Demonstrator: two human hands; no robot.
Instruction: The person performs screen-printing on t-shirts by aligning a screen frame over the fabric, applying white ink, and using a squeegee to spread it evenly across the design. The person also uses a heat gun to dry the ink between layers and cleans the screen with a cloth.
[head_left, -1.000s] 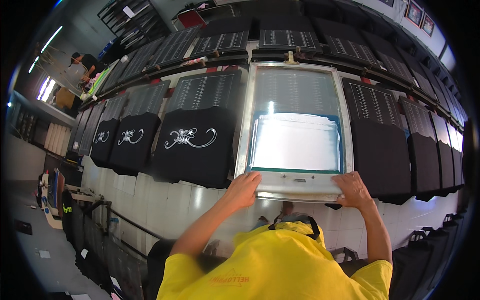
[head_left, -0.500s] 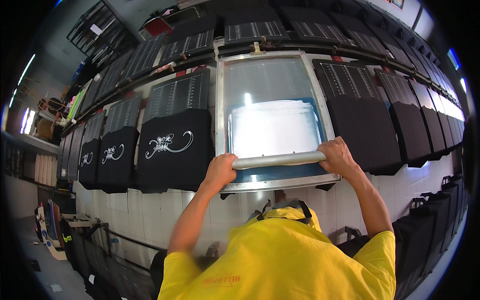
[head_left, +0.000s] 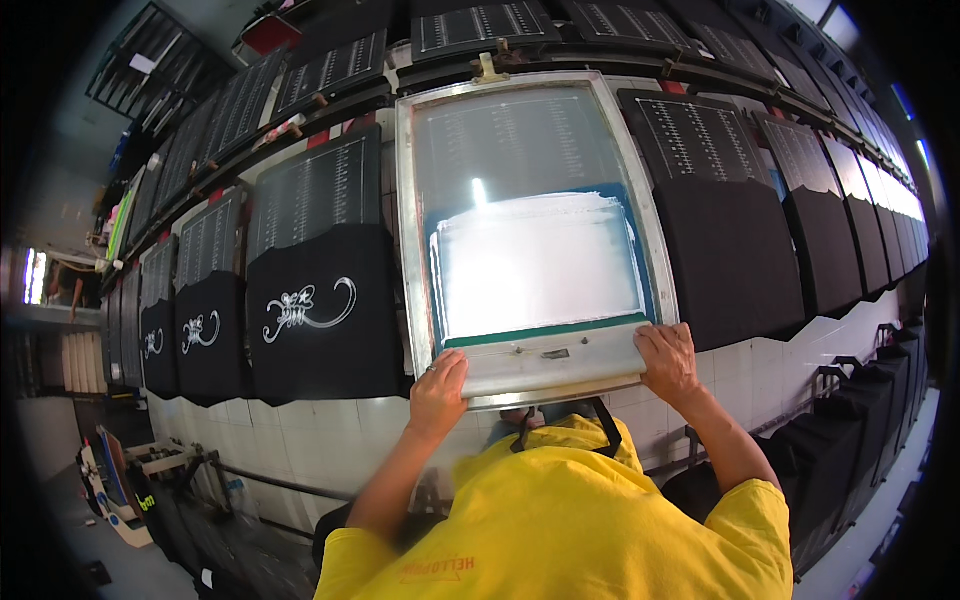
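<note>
A metal-framed printing screen (head_left: pixel 655 235) lies in front of me, with a broad patch of white ink (head_left: pixel 540 260) on its mesh and a blue border around it. Across the screen's near end rests a grey squeegee (head_left: pixel 520 368), tilted back so its flat face and green blade edge show. My left hand (head_left: pixel 438 395) is closed around its left end, beside the frame's near corner. At the opposite end my right hand (head_left: pixel 668 362) grips it, fingers curled over the top. The undersides of both grips are hidden.
Left of the screen, a black shirt (head_left: pixel 320 320) with a white scroll design covers a board, with further printed ones beyond. To the right lie plain black shirts (head_left: pixel 730 250) on boards. A metal clamp (head_left: pixel 487 68) sits at the screen's far edge.
Both hands have drawn the squeegee toward me to the screen's near end and tipped it. The white ink now extends farther toward me. The view has shifted slightly.
</note>
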